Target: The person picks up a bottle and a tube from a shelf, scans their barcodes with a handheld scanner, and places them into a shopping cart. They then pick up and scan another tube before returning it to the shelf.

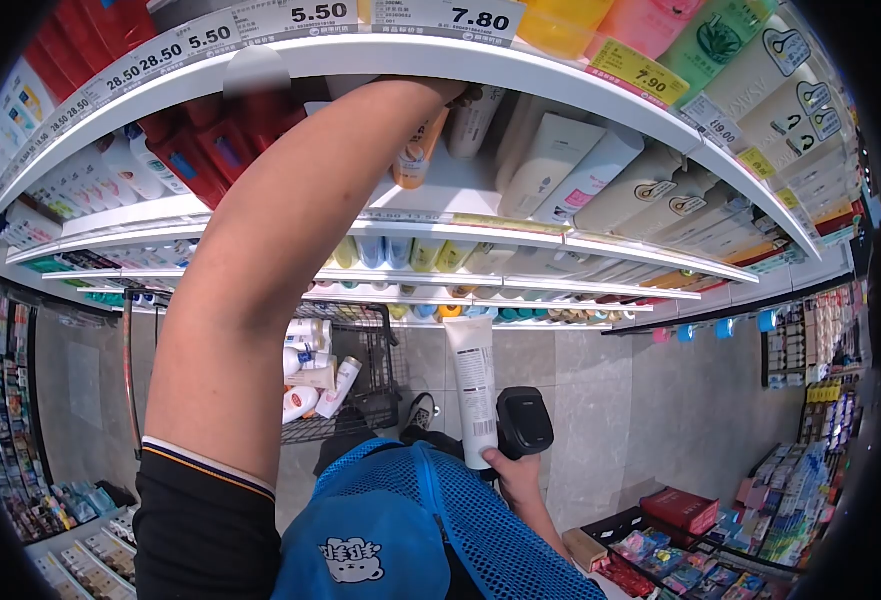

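My left arm stretches up into the upper shelf compartment. Of my left hand (460, 95) only a little shows below the shelf edge, and its grip is hidden. Close by it are an orange tube (419, 158) and a pale bottle (475, 125) standing on the shelf. Down at waist height, my right hand (517, 474) is closed around the lower end of a white squeeze tube (476, 385), which is upright with its printed, barcoded side towards me. A black device (526, 421) sits right beside the tube at that hand; whether it is held or strapped on cannot be seen.
A wire shopping cart (393, 350) below the shelves holds several white bottles (339, 386). Shelf edges (521, 62) with price labels curve over my arm. Red bottles (223, 140) stand left, white and cream bottles (556, 165) right. Boxed goods (681, 510) lie at lower right.
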A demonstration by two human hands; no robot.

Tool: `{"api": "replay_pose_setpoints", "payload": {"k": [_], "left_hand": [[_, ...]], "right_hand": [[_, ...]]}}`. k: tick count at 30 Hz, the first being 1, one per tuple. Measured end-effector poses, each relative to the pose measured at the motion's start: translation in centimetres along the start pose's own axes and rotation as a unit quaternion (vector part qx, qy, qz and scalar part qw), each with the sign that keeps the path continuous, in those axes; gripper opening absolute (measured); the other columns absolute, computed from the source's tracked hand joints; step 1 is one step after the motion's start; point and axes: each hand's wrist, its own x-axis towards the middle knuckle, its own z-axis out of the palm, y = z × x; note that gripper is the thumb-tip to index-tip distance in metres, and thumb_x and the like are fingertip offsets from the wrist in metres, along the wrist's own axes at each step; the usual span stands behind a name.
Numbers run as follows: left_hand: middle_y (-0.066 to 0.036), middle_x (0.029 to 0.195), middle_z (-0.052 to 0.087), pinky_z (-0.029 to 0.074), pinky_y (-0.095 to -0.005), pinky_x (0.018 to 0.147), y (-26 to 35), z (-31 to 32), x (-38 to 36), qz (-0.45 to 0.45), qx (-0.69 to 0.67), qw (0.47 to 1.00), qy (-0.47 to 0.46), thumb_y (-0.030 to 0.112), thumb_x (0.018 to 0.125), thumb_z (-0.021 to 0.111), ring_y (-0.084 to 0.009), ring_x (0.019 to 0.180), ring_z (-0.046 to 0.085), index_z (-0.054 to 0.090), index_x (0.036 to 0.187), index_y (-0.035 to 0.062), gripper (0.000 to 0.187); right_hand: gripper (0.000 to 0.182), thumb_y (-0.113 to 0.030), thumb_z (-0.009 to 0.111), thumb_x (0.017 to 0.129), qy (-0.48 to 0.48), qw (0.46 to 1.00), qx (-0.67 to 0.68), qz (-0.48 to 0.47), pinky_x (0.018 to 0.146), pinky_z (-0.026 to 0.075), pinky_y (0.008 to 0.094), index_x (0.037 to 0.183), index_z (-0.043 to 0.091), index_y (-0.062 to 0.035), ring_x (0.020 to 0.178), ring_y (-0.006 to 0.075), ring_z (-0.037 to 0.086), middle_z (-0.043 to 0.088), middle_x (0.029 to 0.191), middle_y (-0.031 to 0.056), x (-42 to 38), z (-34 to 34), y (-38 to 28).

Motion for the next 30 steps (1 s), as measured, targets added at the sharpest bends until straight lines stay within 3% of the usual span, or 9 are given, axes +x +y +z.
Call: {"api": "replay_pose_setpoints", "payload": {"k": [5, 7, 17, 19, 23, 25, 30], "left_hand": [[-0.015, 0.108, 0.064, 0.05, -0.0435, 0.087, 0.0, -0.3, -0.6, -0.004, 0.065, 0.998, 0.002, 0.024, 0.095, 0.044, -0.0322, 0.1, 0.061, 0.06, 0.118, 0.007, 0.033], [-0.016, 0.107, 0.064, 0.05, -0.0435, 0.087, -0.1, -0.4, -0.8, -0.006, 0.091, 0.996, 0.002, 0.024, 0.095, 0.044, -0.0323, 0.099, 0.062, 0.06, 0.118, 0.0069, 0.033], [-0.016, 0.104, 0.065, 0.051, -0.0436, 0.085, 0.1, -0.7, -1.8, -0.014, 0.217, 0.976, 0.0, 0.023, 0.094, 0.046, -0.033, 0.096, 0.063, 0.061, 0.117, 0.0065, 0.032], [-0.016, 0.104, 0.065, 0.051, -0.0436, 0.085, 0.3, -0.9, -2.0, -0.016, 0.242, 0.97, 0.0, 0.023, 0.093, 0.047, -0.0331, 0.095, 0.063, 0.061, 0.117, 0.0065, 0.032], [-0.017, 0.103, 0.066, 0.051, -0.0436, 0.084, 0.7, -1.5, -2.4, -0.017, 0.294, 0.956, 0.001, 0.022, 0.093, 0.047, -0.0334, 0.094, 0.064, 0.062, 0.117, 0.0063, 0.032], [-0.017, 0.102, 0.066, 0.051, -0.0436, 0.084, 1.0, -1.9, -2.6, -0.018, 0.32, 0.947, 0.002, 0.022, 0.093, 0.048, -0.0335, 0.094, 0.064, 0.062, 0.116, 0.0062, 0.032], [-0.017, 0.101, 0.066, 0.051, -0.0437, 0.083, 2.0, -2.9, -2.8, -0.017, 0.385, 0.923, 0.006, 0.022, 0.092, 0.049, -0.0339, 0.092, 0.065, 0.062, 0.116, 0.0061, 0.031]], "right_hand": [[0.058, 0.001, 0.08, 0.071, 0.004, 1.0, -0.011, 0.011, 0.093, 0.05, 0.0342, 0.125, 0.057, 0.0011, 0.105, 0.0195, 0.061, 0.063, 0.116, 0.0088, 0.0, -0.3, 0.3], [0.062, -0.008, 0.083, 0.073, 0.005, 1.0, -0.02, -0.004, 0.091, 0.052, 0.0376, 0.128, 0.054, 0.0013, 0.102, 0.024, 0.064, 0.065, 0.112, 0.0122, 0.0, -0.4, 0.6], [0.068, -0.005, 0.083, 0.072, 0.002, 1.0, -0.011, -0.002, 0.094, 0.051, 0.0381, 0.133, 0.051, -0.0002, 0.107, 0.0242, 0.062, 0.063, 0.118, 0.0128, 0.1, -0.1, 0.1], [0.059, 0.0, 0.081, 0.072, 0.005, 1.0, 0.005, 0.004, 0.094, 0.05, 0.0344, 0.126, 0.057, 0.0012, 0.106, 0.02, 0.061, 0.063, 0.117, 0.0095, 0.1, 0.4, -0.5], [0.059, 0.0, 0.081, 0.072, 0.006, 1.0, 0.004, 0.008, 0.093, 0.05, 0.0346, 0.126, 0.057, 0.0014, 0.106, 0.0201, 0.062, 0.063, 0.117, 0.0096, 0.2, 0.2, -0.2], [0.066, -0.009, 0.085, 0.073, 0.001, 1.0, -0.01, -0.001, 0.092, 0.051, 0.0378, 0.13, 0.053, 0.0013, 0.103, 0.0242, 0.064, 0.064, 0.115, 0.0129, 0.3, -0.1, 0.1], [0.065, -0.009, 0.084, 0.073, -0.003, 1.0, -0.011, -0.007, 0.091, 0.051, 0.0376, 0.13, 0.053, 0.0013, 0.104, 0.0238, 0.064, 0.064, 0.115, 0.0127, 0.5, 0.0, 0.0]]}}
